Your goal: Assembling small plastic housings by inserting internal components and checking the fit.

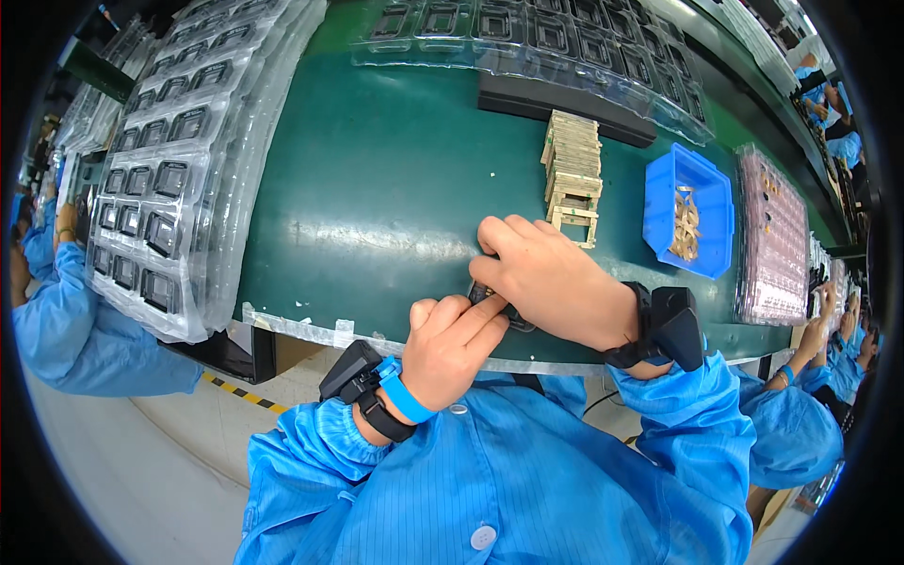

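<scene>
At the near edge of the green table (pixel 377 188), my two hands meet over a small black plastic part (pixel 479 293). My left hand (pixel 450 347) has its fingers closed together on the part's near side. From the right, my right hand (pixel 546 282) reaches over with fingers bent and thumb at the part. Most of the part is covered by the hands, so its full shape cannot be made out. Beyond my right hand lies a row of stacked, small pale-gold rectangular frames (pixel 573 165).
A blue bin (pixel 716 212) holds small gold-coloured pieces (pixel 686 226). Clear trays (pixel 202 188) of black square frames are stacked at left, with more trays (pixel 565 42) at the back over a black block (pixel 527 99). Pinkish trays (pixel 774 235) stand far right. Blue-sleeved people work on both sides.
</scene>
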Demonstrator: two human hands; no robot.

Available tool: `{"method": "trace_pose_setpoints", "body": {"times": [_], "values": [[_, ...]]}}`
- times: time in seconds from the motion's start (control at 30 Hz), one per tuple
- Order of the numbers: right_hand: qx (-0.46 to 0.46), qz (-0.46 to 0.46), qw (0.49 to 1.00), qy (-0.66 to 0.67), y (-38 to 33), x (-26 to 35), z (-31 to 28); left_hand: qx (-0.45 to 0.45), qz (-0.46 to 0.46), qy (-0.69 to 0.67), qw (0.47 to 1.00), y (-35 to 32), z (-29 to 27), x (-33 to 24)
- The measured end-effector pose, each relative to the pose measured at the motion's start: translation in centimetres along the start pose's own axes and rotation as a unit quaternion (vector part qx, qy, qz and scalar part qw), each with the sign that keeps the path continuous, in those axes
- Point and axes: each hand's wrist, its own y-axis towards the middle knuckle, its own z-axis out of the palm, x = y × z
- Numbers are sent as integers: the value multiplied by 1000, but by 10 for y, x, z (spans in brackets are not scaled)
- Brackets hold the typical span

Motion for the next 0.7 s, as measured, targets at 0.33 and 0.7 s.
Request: {"method": "trace_pose_setpoints", "body": {"times": [0.33, 0.7], "values": [[-37, 10, 998, -44, -10, 0, 3, -5, -4, 23, 1000, 2, 0, -3], [-211, 238, 948, -30, -92, -23, -56, -7, -15, 31, 999, 3, 3, -6]]}}
